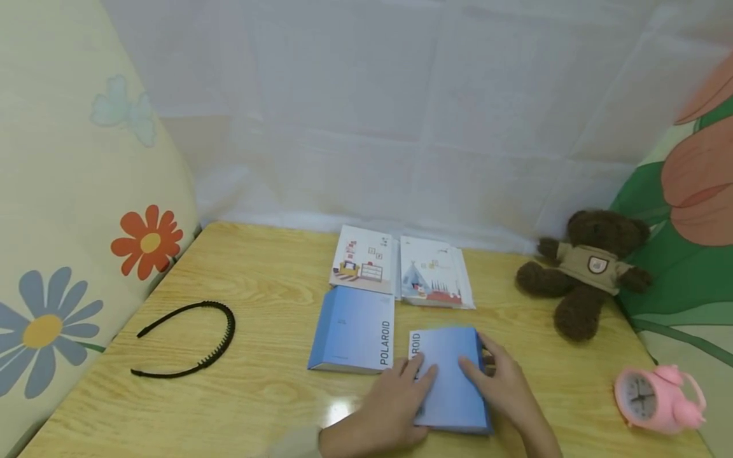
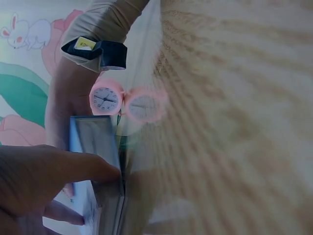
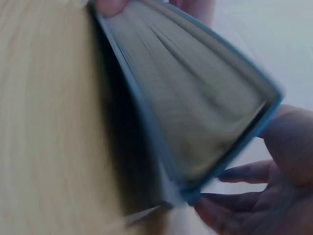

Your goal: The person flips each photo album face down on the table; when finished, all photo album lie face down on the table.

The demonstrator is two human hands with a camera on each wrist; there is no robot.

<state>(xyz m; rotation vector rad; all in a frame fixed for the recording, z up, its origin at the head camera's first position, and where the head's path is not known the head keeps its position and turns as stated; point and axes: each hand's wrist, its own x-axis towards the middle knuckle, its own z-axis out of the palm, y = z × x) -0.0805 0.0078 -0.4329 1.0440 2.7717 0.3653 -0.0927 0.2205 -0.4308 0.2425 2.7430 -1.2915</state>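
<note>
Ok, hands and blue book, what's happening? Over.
Left hand and right hand both grip the near blue book, lifting its edge off the table. Second blue book lies just left, apart.

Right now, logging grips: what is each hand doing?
Left hand: grips the blue book.
Right hand: holds the same book's far edge.

I see a pale wooden table [image 1: 252, 394] against a white sheeted wall [image 1: 401, 108], floral cushions [image 1: 69, 210] flanking both sides, soft even light.
</note>
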